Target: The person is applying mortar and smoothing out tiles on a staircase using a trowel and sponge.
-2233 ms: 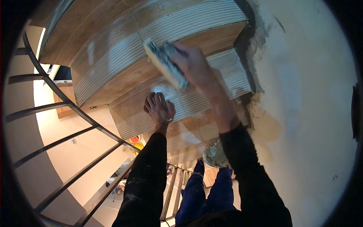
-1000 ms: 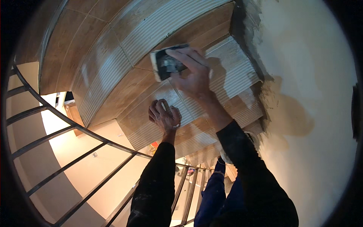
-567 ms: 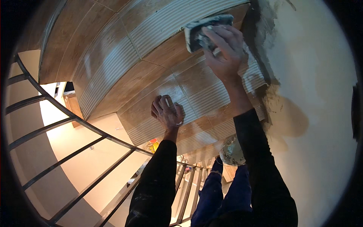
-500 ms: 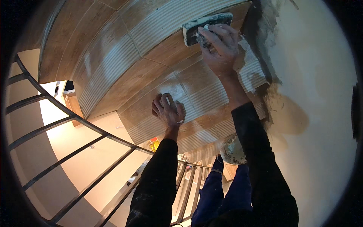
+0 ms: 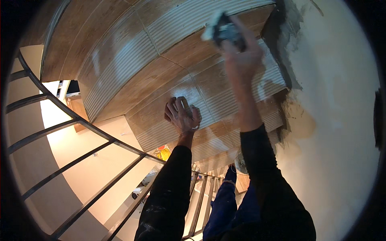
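Note:
My right hand [image 5: 244,58], smeared by motion, grips a grout float [image 5: 227,34] with a pale pad and dark backing. The float is tilted near the front edge of an upper stair step [image 5: 183,22] with ribbed strips. My left hand [image 5: 183,115] leans on the wood-look tiled tread [image 5: 161,108] below, fingers bent and apart, holding nothing. Whitish residue marks the tiles and my dark sleeves. The float's contact with the step cannot be made out.
A curved metal railing [image 5: 96,131] runs along the left above a lit lower level. On the right stands a pale wall [image 5: 325,120] with a grey mortar patch along the stair edge. A round bucket [image 5: 240,164] is partly hidden behind my right sleeve.
My right hand has turned the float from lying lengthwise along the step edge to a steeper tilt. My left hand stays on the tread. My right sleeve now covers more of the bucket.

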Demonstrator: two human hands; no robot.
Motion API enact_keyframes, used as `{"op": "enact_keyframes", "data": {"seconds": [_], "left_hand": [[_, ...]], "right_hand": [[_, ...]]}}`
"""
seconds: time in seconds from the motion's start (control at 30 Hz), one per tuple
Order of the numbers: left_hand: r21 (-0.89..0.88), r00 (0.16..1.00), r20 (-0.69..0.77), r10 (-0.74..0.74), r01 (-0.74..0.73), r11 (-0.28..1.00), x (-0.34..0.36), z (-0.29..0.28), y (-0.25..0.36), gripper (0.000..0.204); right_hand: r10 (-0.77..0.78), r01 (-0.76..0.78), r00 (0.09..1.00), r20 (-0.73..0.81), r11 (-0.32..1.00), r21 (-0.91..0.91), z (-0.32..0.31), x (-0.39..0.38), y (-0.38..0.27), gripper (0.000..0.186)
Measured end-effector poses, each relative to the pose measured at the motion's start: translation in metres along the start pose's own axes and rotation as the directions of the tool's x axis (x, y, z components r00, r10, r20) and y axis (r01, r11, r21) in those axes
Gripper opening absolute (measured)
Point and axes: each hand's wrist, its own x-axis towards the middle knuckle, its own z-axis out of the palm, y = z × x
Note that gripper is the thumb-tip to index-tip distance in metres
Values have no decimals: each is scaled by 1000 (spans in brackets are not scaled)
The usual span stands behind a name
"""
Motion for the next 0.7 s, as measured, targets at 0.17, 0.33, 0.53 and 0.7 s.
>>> {"op": "enact_keyframes", "data": {"seconds": [0.17, 0.33, 0.53, 0.7], "left_hand": [[43, 1000, 31, -1, 0, 999, 3, -8, -6, 52], [1, 1000, 15, -21, 21, 1000, 0, -6, -1, 51], [-21, 999, 22, -27, 27, 999, 4, -13, 1, 50], [-6, 1000, 7, -26, 26, 1000, -1, -10, -8, 49]], "right_hand": [[-171, 180, 942, 288, 984, -5, 20, -50, -26, 49], [-464, 538, 806, 367, 833, -130, -9, -58, 13, 51], [-649, 721, 693, 315, 642, -263, 0, -19, 34, 54], [-556, 700, 699, 449, 659, -275, -6, -44, 57, 55]]}}
